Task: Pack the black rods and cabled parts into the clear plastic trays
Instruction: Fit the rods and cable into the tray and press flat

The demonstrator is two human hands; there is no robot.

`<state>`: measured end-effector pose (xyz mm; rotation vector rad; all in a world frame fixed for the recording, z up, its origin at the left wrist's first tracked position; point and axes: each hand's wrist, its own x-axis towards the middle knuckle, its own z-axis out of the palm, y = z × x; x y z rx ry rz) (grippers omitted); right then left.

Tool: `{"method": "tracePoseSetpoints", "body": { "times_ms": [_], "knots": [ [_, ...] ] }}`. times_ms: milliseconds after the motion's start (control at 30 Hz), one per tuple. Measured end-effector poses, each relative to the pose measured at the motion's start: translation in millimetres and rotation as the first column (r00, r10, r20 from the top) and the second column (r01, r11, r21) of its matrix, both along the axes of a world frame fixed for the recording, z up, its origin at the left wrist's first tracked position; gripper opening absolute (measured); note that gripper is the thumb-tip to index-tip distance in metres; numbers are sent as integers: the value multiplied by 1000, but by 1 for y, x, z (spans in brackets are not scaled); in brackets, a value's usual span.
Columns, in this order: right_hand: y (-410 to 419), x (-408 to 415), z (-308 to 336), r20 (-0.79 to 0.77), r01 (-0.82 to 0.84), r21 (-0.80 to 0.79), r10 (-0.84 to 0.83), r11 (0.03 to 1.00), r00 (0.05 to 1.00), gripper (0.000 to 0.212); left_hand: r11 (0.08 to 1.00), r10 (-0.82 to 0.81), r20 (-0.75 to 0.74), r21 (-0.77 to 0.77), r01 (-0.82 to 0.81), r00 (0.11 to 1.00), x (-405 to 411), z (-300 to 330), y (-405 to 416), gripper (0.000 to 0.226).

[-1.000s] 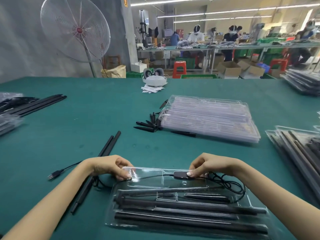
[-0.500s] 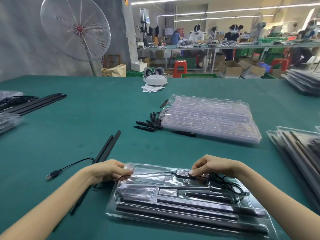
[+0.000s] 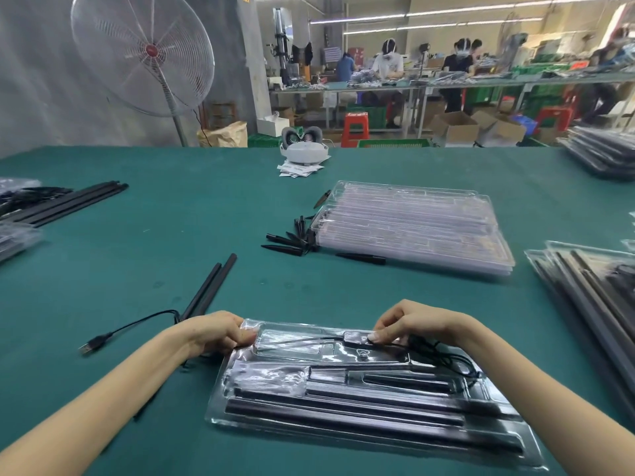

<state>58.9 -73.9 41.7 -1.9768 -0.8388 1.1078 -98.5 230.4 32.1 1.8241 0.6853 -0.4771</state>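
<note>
A clear plastic tray lies on the green table in front of me, with several black rods seated in its long slots. My left hand grips the tray's far left corner. My right hand presses its fingertips on a small black inline module of a cable, at the tray's far edge. The coiled black cable bunches at the tray's right side. Two loose black rods and a USB plug on its cable lie left of the tray.
A stack of empty clear trays sits mid-table with short black spikes beside it. Filled trays lie at the right, more rods at the far left. A white headset rests at the back edge.
The tray has dropped flat onto the table and slid slightly right. My left hand moved from the cable to the tray's corner; my right hand stays on the module.
</note>
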Motion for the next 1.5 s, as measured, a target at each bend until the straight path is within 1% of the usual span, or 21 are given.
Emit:
{"method": "tracePoseSetpoints", "body": {
  "times_ms": [133,200,267,300,367,433,633,733,800,900,1067,1133,1167,1233,1267,1300,1333,1367,1400,1433,1500],
  "knots": [
    [0,0,1,0,2,-1,-2,1000,1000,14,999,-20,37,-40,22,999,-4,6,-3,25],
    [-1,1,0,-4,9,1,-9,1000,1000,14,997,-52,87,65,47,995,-8,9,-5,19],
    [-2,2,-2,-4,17,9,-17,1000,1000,13,975,-82,167,219,44,983,-14,10,-5,36],
    [-2,4,-3,-7,17,13,-17,1000,1000,13,971,-89,182,236,45,979,-18,12,-3,52],
    [-2,6,-6,-16,17,17,-16,1000,1000,15,963,-162,118,235,131,980,-26,16,2,84],
    [-1,8,-8,-10,12,12,-12,1000,1000,16,944,-265,41,213,251,963,-30,19,4,96],
    [2,10,-9,-36,14,17,-13,1000,999,18,906,-406,-59,103,410,912,-24,29,1,79],
    [2,11,-10,-36,19,32,-18,999,999,25,884,-430,-83,165,438,899,-21,23,-2,75],
    [2,11,-12,-34,15,39,-14,999,999,22,891,-387,-83,222,396,918,-20,17,-5,69],
    [1,13,-15,-32,30,44,-29,999,999,21,924,-291,-68,238,299,954,-22,12,-7,63],
    [1,11,-14,-2,44,44,-44,998,999,14,924,-261,-88,266,275,961,-22,15,-14,46],
    [1,9,-11,7,45,42,-46,998,999,13,886,-289,-160,330,327,944,-19,26,-20,38],
    [2,7,-10,15,44,42,-45,998,999,13,829,-307,-234,410,380,922,-17,34,-24,43],
    [3,5,-9,54,37,40,-39,999,998,15,605,-345,-343,631,486,874,-9,45,-32,93],
    [4,3,-9,87,33,35,-35,999,996,16,496,-358,-306,738,457,882,-4,49,-39,109],
    [4,3,-9,120,22,28,-25,999,992,18,447,-394,-189,815,367,900,3,53,-50,110],
    [5,2,-8,148,7,20,-10,1000,989,19,490,-437,-29,830,265,899,11,55,-62,101],
    [5,2,-7,171,-13,11,11,1000,985,21,587,-472,124,783,206,873,21,54,-76,86],
    [6,1,-6,191,-29,1,28,1000,981,23,659,-509,213,720,219,834,31,50,-91,73],
    [5,0,-5,211,-43,-9,44,999,977,24,678,-553,217,678,284,804,39,46,-108,64],
    [5,-1,-1,249,-53,-7,53,999,967,25,632,-630,118,652,419,768,56,36,-134,55]
  ]
}}
